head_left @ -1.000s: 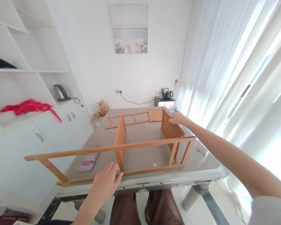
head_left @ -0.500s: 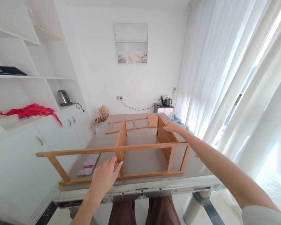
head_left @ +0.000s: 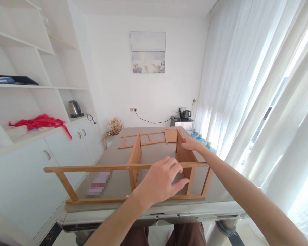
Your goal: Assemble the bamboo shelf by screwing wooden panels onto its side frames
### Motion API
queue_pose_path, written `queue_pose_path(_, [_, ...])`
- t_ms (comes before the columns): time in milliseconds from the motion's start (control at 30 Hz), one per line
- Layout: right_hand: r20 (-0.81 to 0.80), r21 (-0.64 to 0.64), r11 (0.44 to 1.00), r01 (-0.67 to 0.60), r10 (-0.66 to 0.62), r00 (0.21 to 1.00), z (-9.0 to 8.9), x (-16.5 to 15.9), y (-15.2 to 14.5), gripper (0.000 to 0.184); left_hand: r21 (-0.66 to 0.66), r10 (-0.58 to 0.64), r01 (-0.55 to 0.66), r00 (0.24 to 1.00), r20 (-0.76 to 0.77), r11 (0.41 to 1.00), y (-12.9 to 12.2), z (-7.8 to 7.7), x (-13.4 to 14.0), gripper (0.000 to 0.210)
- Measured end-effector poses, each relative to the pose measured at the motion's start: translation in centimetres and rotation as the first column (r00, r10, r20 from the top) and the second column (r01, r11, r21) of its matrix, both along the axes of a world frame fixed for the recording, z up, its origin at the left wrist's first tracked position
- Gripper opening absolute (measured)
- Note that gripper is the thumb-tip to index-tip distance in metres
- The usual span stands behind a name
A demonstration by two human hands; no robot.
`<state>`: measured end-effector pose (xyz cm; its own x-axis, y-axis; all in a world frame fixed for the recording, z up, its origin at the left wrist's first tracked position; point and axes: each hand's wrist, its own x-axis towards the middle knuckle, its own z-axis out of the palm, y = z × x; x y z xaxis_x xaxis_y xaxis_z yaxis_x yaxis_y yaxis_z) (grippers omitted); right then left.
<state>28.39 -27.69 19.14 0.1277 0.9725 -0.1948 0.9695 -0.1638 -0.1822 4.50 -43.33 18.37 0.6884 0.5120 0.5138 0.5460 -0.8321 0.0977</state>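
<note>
A light-brown wooden side frame (head_left: 100, 168) stands on its long edge along the near side of the table. Two wooden boards run back from it: a middle board (head_left: 136, 150) and a right board (head_left: 182, 150). My right hand (head_left: 189, 143) grips the upper edge of the right board near its far end. In front of the side frame, my left hand (head_left: 161, 179) is in the air with fingers spread and bent, holding nothing; it hides part of the frame. A second wooden side frame (head_left: 170, 135) lies flat at the far side of the table.
The grey tabletop (head_left: 157, 152) carries the parts, and a phone (head_left: 99, 183), partly blurred out, lies behind the frame's left end. Shelves (head_left: 28, 86) with a kettle (head_left: 75, 108) and red cloth (head_left: 41, 122) are leftward. Curtains (head_left: 228, 85) hang at right, near water bottles (head_left: 200, 138).
My left hand has let go of the joint at the middle board and moved right, across the front of the frame. My right hand stays on the right board. The view has tilted slightly.
</note>
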Motion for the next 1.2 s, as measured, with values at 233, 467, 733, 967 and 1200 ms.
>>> queue_pose_path(233, [0.037, 0.022, 0.999, -0.046, 0.045, 0.998, 0.2, -0.8, 0.2, 0.036, -0.272, -0.102, 0.021, 0.953, -0.285, 0.962, 6.7, 1.7, 7.3, 0.065])
queue_pose_path(467, [0.025, 0.068, 0.997, -0.046, 0.044, 0.999, 0.2, -0.8, 0.0, 0.035, -0.459, -0.235, 0.101, 0.940, -0.245, 0.883, 8.1, 1.1, 8.2, 0.039])
queue_pose_path(733, [-0.109, 0.324, 0.946, 0.022, 0.014, 0.994, 3.0, 4.3, -2.8, 0.040, -0.467, -0.240, 0.102, 0.940, -0.244, 0.878, 7.9, 1.3, 8.2, 0.035])
queue_pose_path(967, [-0.245, 0.316, 0.937, 0.146, -0.068, 0.967, -1.5, 14.4, -13.0, 0.037, -0.471, -0.213, 0.078, 0.947, -0.240, 0.879, 8.2, 1.1, 8.2, 0.038])
queue_pose_path(1200, [-0.484, 0.186, 0.982, 0.021, 0.073, 0.872, -16.5, 11.6, -17.5, 0.059, -0.475, -0.255, 0.113, 0.935, -0.246, 0.873, 8.4, 1.2, 8.6, 0.037])
